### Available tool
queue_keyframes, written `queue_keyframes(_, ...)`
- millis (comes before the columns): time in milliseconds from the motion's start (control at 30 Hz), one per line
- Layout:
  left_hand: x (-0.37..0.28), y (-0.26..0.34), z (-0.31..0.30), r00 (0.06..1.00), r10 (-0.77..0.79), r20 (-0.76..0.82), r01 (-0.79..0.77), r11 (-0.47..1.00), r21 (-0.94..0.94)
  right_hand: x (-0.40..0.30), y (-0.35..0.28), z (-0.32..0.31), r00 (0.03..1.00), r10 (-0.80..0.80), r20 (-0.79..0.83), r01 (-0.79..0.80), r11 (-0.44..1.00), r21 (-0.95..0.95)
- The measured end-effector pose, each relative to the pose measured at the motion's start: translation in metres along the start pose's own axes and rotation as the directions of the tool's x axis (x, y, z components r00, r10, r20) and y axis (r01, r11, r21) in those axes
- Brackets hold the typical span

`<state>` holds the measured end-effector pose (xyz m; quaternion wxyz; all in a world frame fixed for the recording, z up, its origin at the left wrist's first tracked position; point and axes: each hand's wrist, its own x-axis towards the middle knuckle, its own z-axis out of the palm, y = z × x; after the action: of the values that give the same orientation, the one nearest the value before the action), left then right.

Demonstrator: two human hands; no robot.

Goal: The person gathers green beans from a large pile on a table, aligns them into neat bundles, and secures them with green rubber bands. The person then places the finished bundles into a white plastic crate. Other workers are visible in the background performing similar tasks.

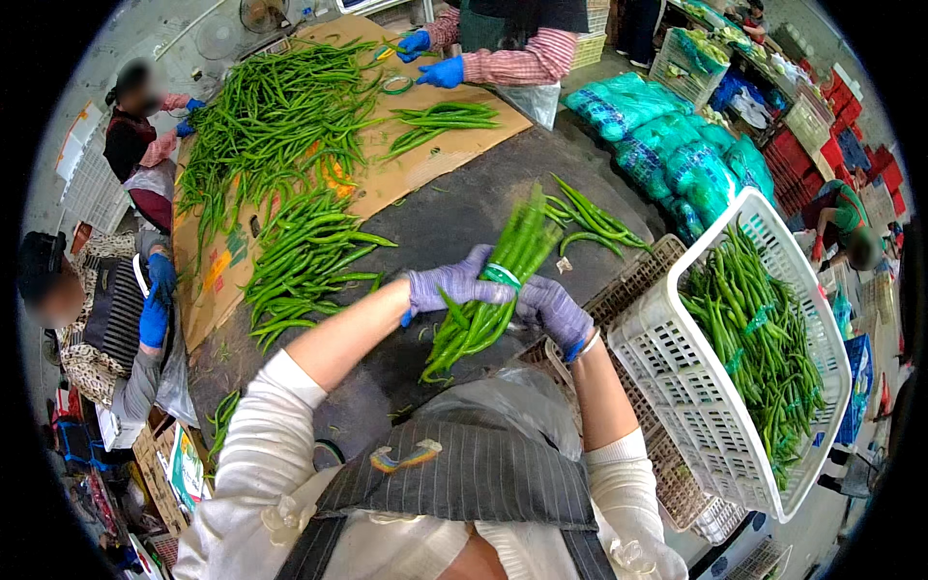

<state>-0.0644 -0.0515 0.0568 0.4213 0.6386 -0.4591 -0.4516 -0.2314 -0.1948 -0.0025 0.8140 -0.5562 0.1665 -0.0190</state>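
A bunch of long green chili peppers [475,326] is held over the dark tabletop, with a green-and-white tape band [502,274] around its middle. My left hand [457,283], in a purple glove, grips the bunch from the left at the band. From the other side my right hand [552,312], gloved alike, closes on it beside the band; part of its fingers is hidden behind the peppers. The bunch's upper end is blurred. A few loose chili peppers [596,216] lie just beyond it. To the left of my left hand spreads a pile of chili peppers [304,254].
At right, a white plastic crate [645,362] holds banded pepper bunches, above brown crates [678,471]. A big pepper heap [283,109] covers much of a cardboard sheet [464,156]. Blue-gloved co-workers' hands [442,72] work around the table. Teal bags [652,138] are stacked beyond.
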Motion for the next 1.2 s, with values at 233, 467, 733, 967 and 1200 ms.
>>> queue_keyframes(233,0.028,0.004,-0.054,0.939,-0.227,0.258,0.159,0.952,0.261,-0.001,-0.026,0.019,0.962,-0.093,-0.258,0.066,0.992,-0.111)
queue_keyframes(467,0.016,0.025,0.003,0.997,0.070,-0.015,-0.070,0.997,0.030,0.017,0.003,0.026,0.822,-0.568,-0.038,0.355,0.564,-0.746)
queue_keyframes(733,0.019,0.002,-0.020,0.991,-0.078,-0.110,0.081,0.996,0.027,-0.032,-0.027,0.034,0.865,-0.454,-0.214,0.214,0.720,-0.660)
queue_keyframes(967,0.015,0.041,0.008,0.995,-0.091,0.035,0.097,0.959,-0.267,-0.026,-0.011,0.002,0.837,-0.473,-0.275,0.142,0.673,-0.725)
queue_keyframes(1200,0.027,0.039,-0.003,0.991,0.084,0.100,-0.098,0.985,0.141,0.004,0.008,-0.014,0.910,-0.412,0.046,0.272,0.509,-0.816)
